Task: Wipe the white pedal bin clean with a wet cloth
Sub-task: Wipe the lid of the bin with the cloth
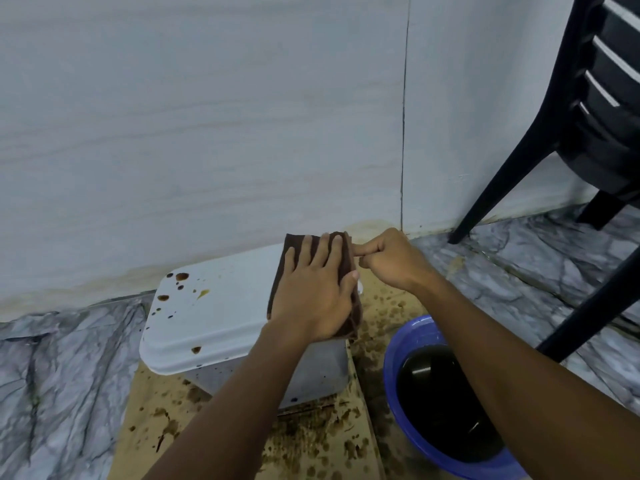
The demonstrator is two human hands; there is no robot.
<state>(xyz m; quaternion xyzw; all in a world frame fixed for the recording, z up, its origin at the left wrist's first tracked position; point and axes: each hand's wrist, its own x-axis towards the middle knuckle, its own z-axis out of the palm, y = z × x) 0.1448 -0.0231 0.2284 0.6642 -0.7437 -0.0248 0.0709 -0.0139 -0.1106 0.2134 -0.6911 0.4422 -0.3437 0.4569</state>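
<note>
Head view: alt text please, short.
A left hand presses a brown cloth flat on a stained white bin, the right hand touching the cloth's edge. A blue basin of dark liquid sits to the right, near a black chair.

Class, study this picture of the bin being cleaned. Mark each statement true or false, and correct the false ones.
1. The left hand lies flat on the brown cloth, on the lid of the white bin. True.
2. The lid is spotless. False: brown stains dot its left part.
3. The blue basin stands left of the bin. False: it stands to the right and holds dark water.
4. A black chair stands at the right. True.
5. The bin stands directly on the marble floor. False: it stands on a stained tan sheet.
</note>
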